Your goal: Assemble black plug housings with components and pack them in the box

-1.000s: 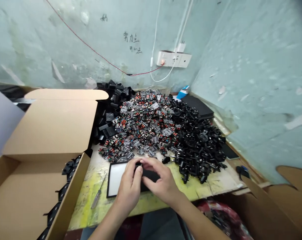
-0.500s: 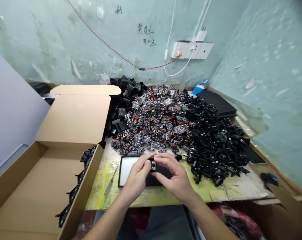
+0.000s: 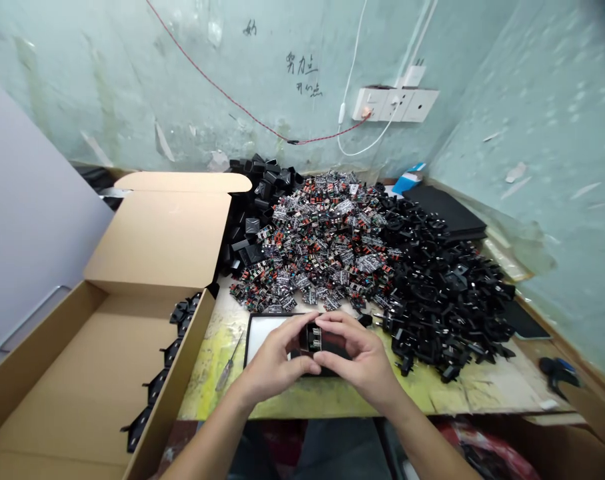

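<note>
Over the front of the table, a small black USB charger (image 3: 314,338) with metal ports facing up is gripped between both hands. My left hand (image 3: 279,357) closes on its left side, fingers over the far edge and thumb at the near edge. From the right, my right hand (image 3: 356,350) pinches it with fingertips and thumb. The fingers cover its ends. Under the hands lies a black-framed tray (image 3: 262,332) with a white area and a dark area. A screwdriver (image 3: 227,367) rests left of it.
Behind the hands is a heap of circuit boards (image 3: 327,247). Black plug parts (image 3: 447,293) are piled on the right, black housings (image 3: 252,227) at back left. An open cardboard box (image 3: 172,393) with several black chargers (image 3: 157,385) stands left. A power strip (image 3: 396,103) hangs on the wall.
My left thumb has shifted from the charger's top down to its near edge, showing more of the ports. The whole view has moved slightly, so everything sits a little further right.
</note>
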